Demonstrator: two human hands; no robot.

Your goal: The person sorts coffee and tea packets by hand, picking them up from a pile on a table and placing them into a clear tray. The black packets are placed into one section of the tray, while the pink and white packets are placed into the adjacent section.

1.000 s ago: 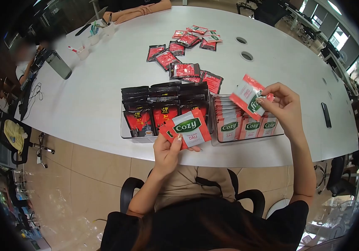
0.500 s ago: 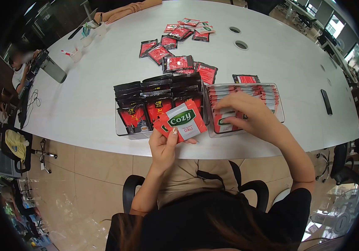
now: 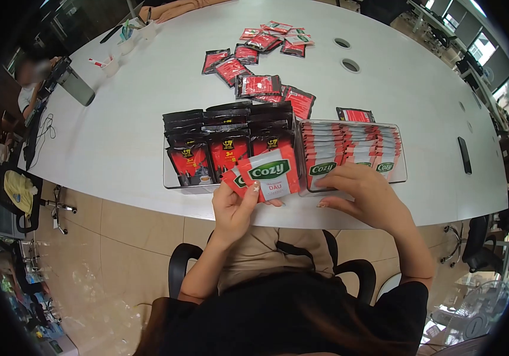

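Observation:
Pinched in my left hand (image 3: 235, 212) are Cozy sachets (image 3: 270, 174), red and white, fanned out in front of the left container. My right hand (image 3: 364, 193) has its fingers apart at the lower edge of a clear container (image 3: 404, 166), fingertips near the front Cozy sachet (image 3: 323, 168) there; nothing shows in its grip. Rows of Cozy sachets stand upright in that container. The clear container on the left (image 3: 198, 189) holds black and red G7 packets (image 3: 189, 160) in three columns.
Loose black and red packets (image 3: 258, 86) and Cozy sachets (image 3: 278, 26) lie scattered farther back on the white table (image 3: 141, 118). One packet (image 3: 355, 115) lies behind the right container. A phone (image 3: 464, 155) is at the right, a grey bottle (image 3: 78, 89) at the left. Another person's arms (image 3: 177, 8) rest at the far edge.
My right hand has moved down toward the near edge of the right container, uncovering more of its sachets. My left hand still holds its sachets. The view has shifted slightly.

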